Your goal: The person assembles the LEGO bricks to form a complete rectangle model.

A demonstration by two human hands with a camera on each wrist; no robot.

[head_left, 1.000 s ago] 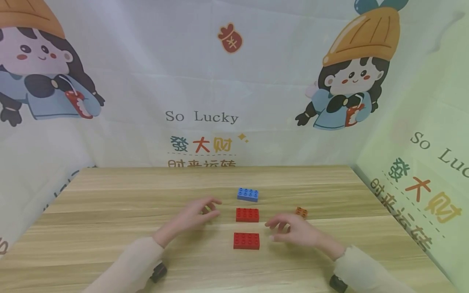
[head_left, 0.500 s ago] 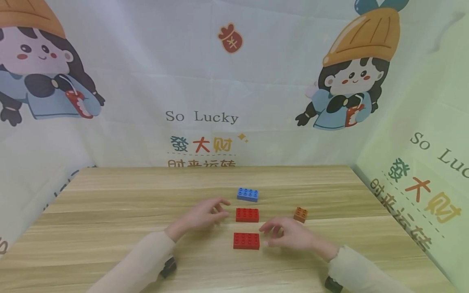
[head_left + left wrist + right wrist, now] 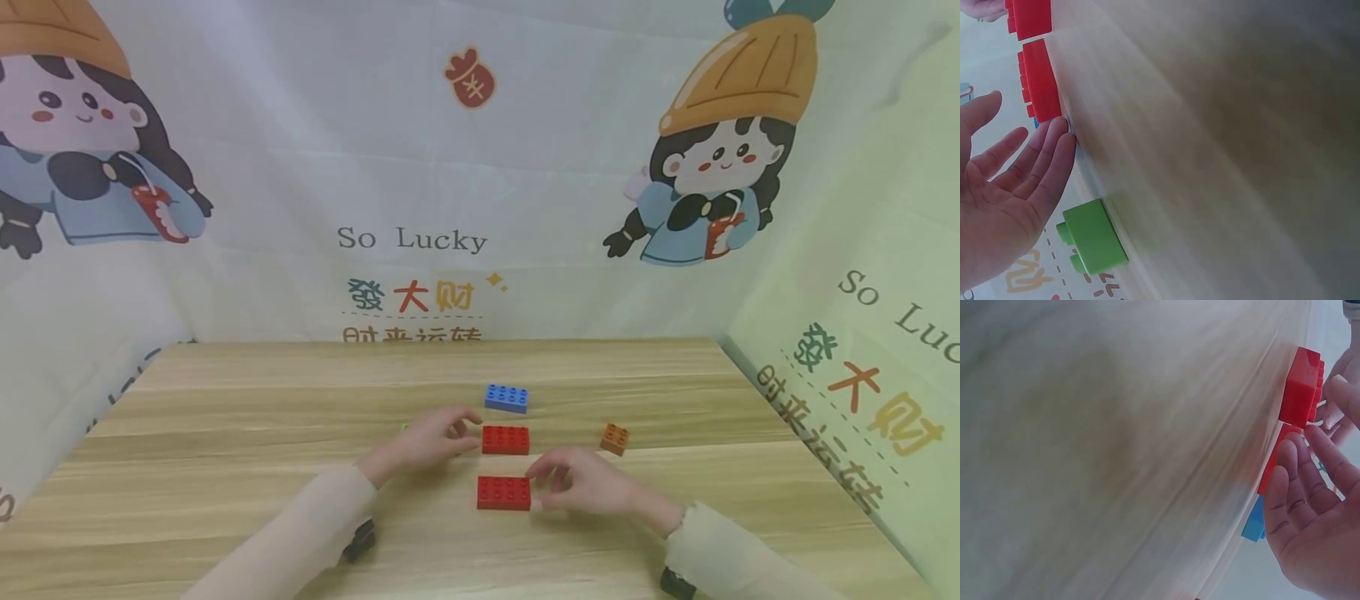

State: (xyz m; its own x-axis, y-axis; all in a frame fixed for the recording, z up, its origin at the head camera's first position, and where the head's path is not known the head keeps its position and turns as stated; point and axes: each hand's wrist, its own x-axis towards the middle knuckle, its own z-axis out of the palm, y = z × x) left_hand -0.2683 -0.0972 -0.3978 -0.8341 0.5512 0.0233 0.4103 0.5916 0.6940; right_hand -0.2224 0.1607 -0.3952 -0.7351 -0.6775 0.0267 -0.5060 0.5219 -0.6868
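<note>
Two red bricks lie one behind the other on the table, the nearer (image 3: 504, 493) and the farther (image 3: 506, 440). Left hand (image 3: 435, 437), fingers relaxed and slightly bent, is at the left end of the farther red brick; in the left wrist view the hand (image 3: 1016, 181) has its fingertips close to a red brick (image 3: 1040, 81), contact unclear. Right hand (image 3: 588, 482) is at the right end of the nearer red brick, thumb and fingers apart; the right wrist view shows the hand (image 3: 1316, 512) holding nothing, beside the red brick (image 3: 1300, 387).
Behind the red bricks lies a blue brick (image 3: 506, 398). A small orange brick (image 3: 615, 438) sits to the right. A green brick (image 3: 1094, 237), mostly hidden behind the left hand in the head view, stands on the table (image 3: 247, 400). Printed cloth (image 3: 555, 208) hangs around the table.
The left hand has moved right to the farther red brick, uncovering a bit of green. The right hand has moved left to the nearer red brick, leaving the orange brick fully visible.
</note>
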